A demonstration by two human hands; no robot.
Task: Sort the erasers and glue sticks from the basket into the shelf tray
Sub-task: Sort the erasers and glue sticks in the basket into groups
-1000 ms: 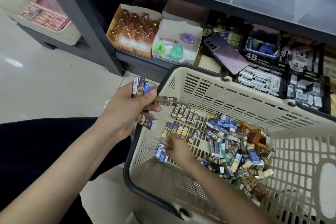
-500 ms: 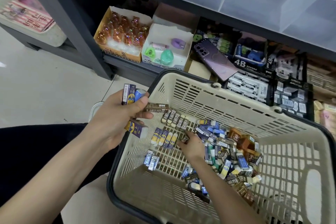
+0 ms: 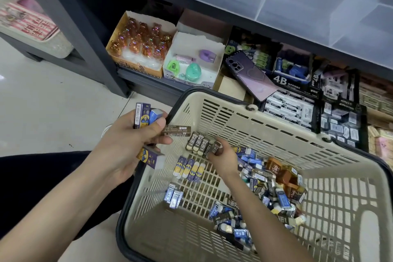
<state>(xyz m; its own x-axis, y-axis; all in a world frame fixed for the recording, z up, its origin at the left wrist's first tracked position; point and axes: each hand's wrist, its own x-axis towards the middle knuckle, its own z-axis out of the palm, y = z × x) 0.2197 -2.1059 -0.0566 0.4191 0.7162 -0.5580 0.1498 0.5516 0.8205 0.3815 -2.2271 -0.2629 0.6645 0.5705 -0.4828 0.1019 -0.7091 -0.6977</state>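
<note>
Sorting in the basket (image 3: 265,132): left hand (image 3: 127,142) grips several erasers (image 3: 142,116) over its rim; right hand (image 3: 223,158) pinches a brown eraser (image 3: 217,148) at the 2B row (image 3: 198,141), best set flush, label up.

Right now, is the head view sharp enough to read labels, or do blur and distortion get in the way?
Head view: 4B box print reads clearly; left hand gripping erasers is sharp; right hand pinching a brown eraser is slightly soft; basket lower right smears; wide-angle tilts the shelf post.
</note>
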